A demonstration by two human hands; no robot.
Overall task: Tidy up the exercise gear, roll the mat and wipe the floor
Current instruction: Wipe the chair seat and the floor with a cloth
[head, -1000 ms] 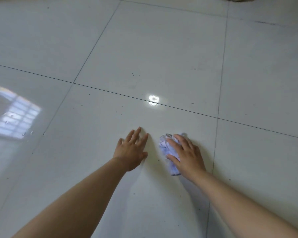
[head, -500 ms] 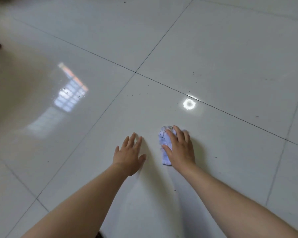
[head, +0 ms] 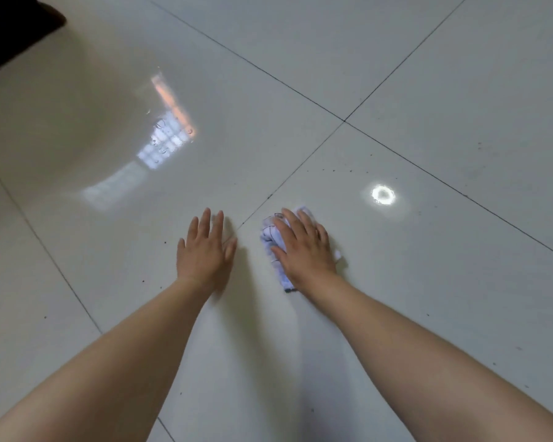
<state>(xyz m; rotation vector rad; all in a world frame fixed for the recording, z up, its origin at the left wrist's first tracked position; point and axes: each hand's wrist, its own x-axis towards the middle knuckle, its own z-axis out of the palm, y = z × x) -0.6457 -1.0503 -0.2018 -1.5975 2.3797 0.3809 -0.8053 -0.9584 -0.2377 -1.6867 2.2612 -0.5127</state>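
We log: left hand point(head: 205, 252) flat on floor point(head: 428, 90), fingers straight, holding nothing; likely bracing our weight. Right hand point(head: 304, 250) spread over bunched cloth point(head: 268, 234), pressing it down for wiping. Cloth on floor, 3 o'clock of left hand.

A single wide-angle view, worn on the head, looks forward and steeply down at the tiled floor point(head: 428, 74) from close above. The left hand point(head: 205, 250) and right hand point(head: 304, 250) reach in from the bottom edge, near the centre.
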